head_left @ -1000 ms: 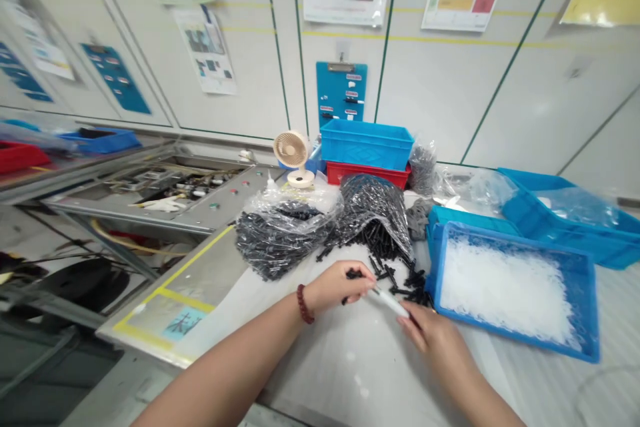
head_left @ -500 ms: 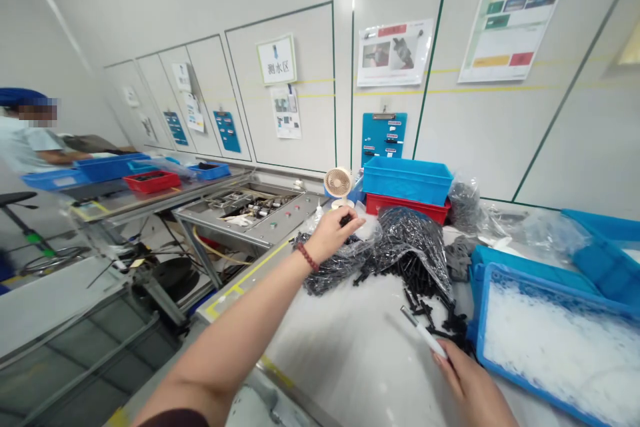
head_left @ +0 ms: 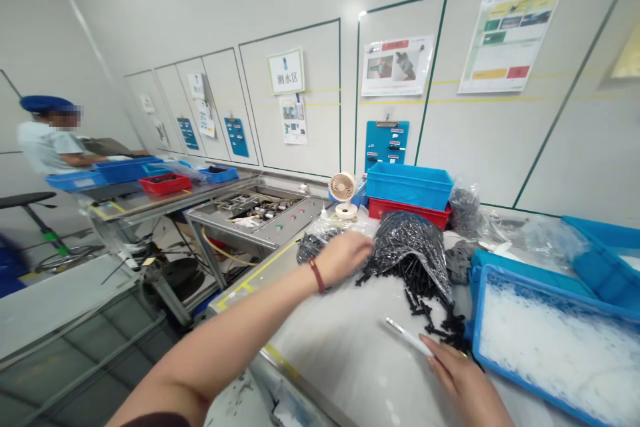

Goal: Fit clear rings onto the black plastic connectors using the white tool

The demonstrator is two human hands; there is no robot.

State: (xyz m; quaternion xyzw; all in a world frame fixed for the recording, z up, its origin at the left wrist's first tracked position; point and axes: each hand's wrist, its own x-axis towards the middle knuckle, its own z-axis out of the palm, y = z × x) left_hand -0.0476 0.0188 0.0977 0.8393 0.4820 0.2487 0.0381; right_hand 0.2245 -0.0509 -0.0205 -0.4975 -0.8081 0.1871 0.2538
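My left hand (head_left: 346,257), smeared by motion, hangs over the table just left of an open clear bag (head_left: 407,237) of black plastic parts. Its fingertips are blurred, so I cannot see whether they hold anything. Another bag of black parts (head_left: 315,245) lies partly hidden behind this hand. In my right hand (head_left: 463,373) is a slim white pen-like tool (head_left: 411,337) with a metallic tip pointing up and left. Loose black parts (head_left: 430,317) spill from the open bag onto the white table top (head_left: 345,340), close to the right hand.
At right stands a blue tray (head_left: 477,327) filled with white foam. A blue bin (head_left: 410,187) sits on a red one (head_left: 410,211) at the back, beside a small fan (head_left: 343,188). Far left, a co-worker (head_left: 47,140) is at another bench.
My left hand has come down and toward me from near the fan, where black parts showed in its fingers. The pen-like tool has shifted slightly left and lower. The view has turned slightly left.
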